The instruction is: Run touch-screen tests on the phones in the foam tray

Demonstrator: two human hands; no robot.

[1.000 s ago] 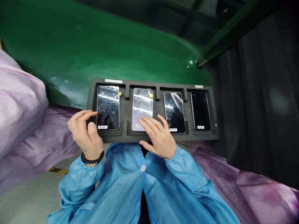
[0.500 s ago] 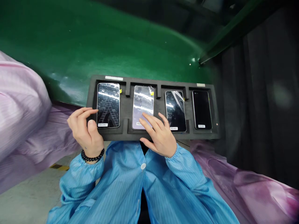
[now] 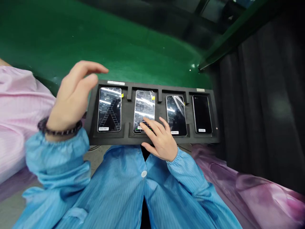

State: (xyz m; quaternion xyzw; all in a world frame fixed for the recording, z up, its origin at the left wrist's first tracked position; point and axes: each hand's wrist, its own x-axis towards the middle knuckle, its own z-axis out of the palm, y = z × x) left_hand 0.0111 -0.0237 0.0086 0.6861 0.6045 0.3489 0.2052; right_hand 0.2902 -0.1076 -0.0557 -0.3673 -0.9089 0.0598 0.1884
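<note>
Four phones lie in a row in the black tray (image 3: 128,139), each in its own slot, each with its long axis running straight away from the person. The right hand (image 3: 160,141) is down on the tray's near edge, palm low. Its fingers (image 3: 145,123) are spread a little and laid flat, with the tips resting on the near end of the second phone (image 3: 144,106). It is not a grip, just a touch on the glass, and that screen is lit. The rest of the phone stretches away ahead of the fingertips, toward the green surface (image 3: 133,54) behind the tray.

The left hand (image 3: 72,92) is up in the air, above and just outside the tray's left end, holding nothing. Its fingers are loosely curved and apart, and there is a dark bracelet (image 3: 59,128) at the wrist. The first phone (image 3: 109,109) is the nearest thing to it, down and to its right, but clearly apart from it. So the right hand is the one on the second phone and the left is well off it.

The third phone (image 3: 176,115) sits just right of the right hand's knuckles, untouched. The fourth phone (image 3: 202,114) is dark at the far right end. A pink sleeve (image 3: 16,105) of someone else shows at the left edge.
</note>
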